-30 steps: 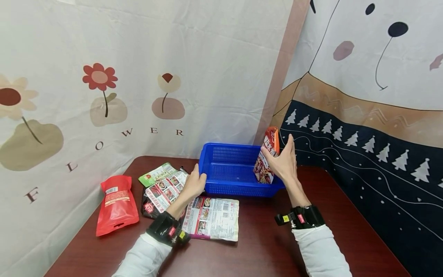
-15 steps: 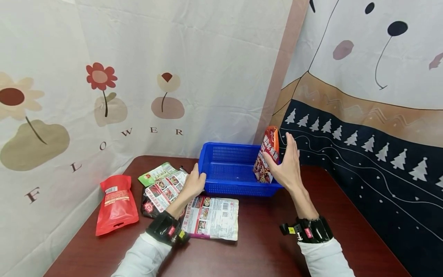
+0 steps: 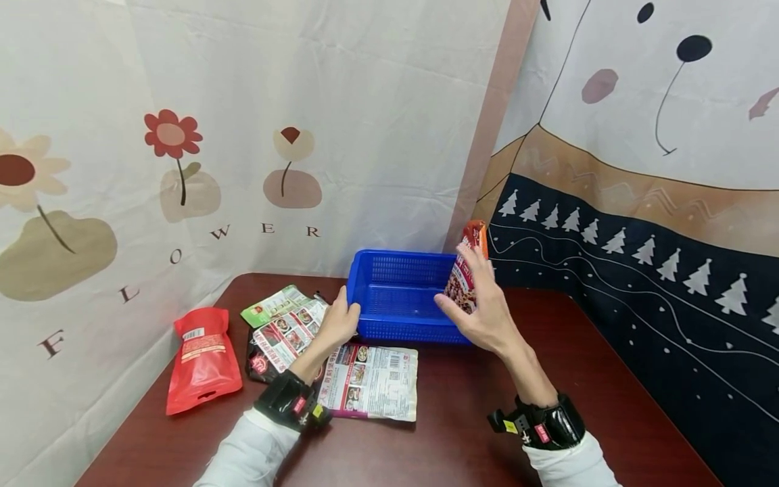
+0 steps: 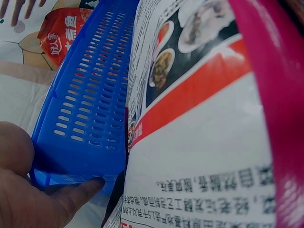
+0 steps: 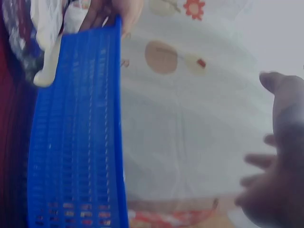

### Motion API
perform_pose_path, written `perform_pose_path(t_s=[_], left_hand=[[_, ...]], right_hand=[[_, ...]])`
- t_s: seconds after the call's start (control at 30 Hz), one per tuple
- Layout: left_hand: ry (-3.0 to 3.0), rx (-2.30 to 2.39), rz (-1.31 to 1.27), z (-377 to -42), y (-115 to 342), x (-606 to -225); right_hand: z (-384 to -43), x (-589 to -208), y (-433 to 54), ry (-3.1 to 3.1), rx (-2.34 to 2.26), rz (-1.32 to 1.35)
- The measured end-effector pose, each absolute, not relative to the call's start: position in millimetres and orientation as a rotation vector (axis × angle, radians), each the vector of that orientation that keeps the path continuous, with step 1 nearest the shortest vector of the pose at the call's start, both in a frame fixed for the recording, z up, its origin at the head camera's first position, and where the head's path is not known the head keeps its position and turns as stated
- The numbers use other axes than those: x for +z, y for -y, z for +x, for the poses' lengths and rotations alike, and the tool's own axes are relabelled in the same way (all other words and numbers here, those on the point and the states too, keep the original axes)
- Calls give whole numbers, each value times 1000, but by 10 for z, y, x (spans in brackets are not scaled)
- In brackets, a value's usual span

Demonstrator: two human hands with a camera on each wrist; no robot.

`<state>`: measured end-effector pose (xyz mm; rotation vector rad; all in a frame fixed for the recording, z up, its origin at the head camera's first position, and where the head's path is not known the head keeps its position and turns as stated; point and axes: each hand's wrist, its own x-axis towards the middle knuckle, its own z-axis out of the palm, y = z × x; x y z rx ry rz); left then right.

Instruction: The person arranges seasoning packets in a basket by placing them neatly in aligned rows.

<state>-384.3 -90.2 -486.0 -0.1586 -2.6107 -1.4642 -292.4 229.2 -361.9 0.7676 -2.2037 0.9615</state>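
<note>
My left hand (image 3: pixel 341 321) grips the left end of a blue plastic basket (image 3: pixel 408 329). In the left wrist view, a thumb and a finger lie on either side of the basket's rim (image 4: pixel 40 176). A red seasoning pouch (image 3: pixel 460 284) stands upright, leaning a little, at the basket's right end. My right hand (image 3: pixel 487 311) hovers in front of that pouch with its fingers extended, partly hiding it. Nothing is held in the right hand; in the right wrist view its fingers (image 5: pixel 261 161) are spread and apart from the basket.
A white pouch with a magenta edge (image 3: pixel 383 385) lies in front of the basket. Left of it, a black-and-white pouch (image 3: pixel 292 335) and a green packet (image 3: pixel 274 306) overlap. A plump red bag (image 3: pixel 205 358) lies at the table's left side. Fabric curtains hang behind.
My right hand has drawn away from the red pouch, first backing off to the right, then coming left in front of it. The pouch stays standing in the basket. The left hand keeps its grip.
</note>
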Motion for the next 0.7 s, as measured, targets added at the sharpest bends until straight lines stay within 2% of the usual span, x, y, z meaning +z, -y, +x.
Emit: perform_pose_path(t_s=[0.2, 0.37, 0.7], left_hand=[[2563, -1463, -200, -3687, 889, -4697], [2552, -1449, -197, -3746, 903, -4769], [2537, -1453, -236, -3805, 902, -4800]], right_hand=[[-2747, -3637, -2101, 2375, 955, 1058], [-2679, -3720, -1965, 2537, 930, 1271], [-2739, -3984, -1711, 2738, 766, 1401]])
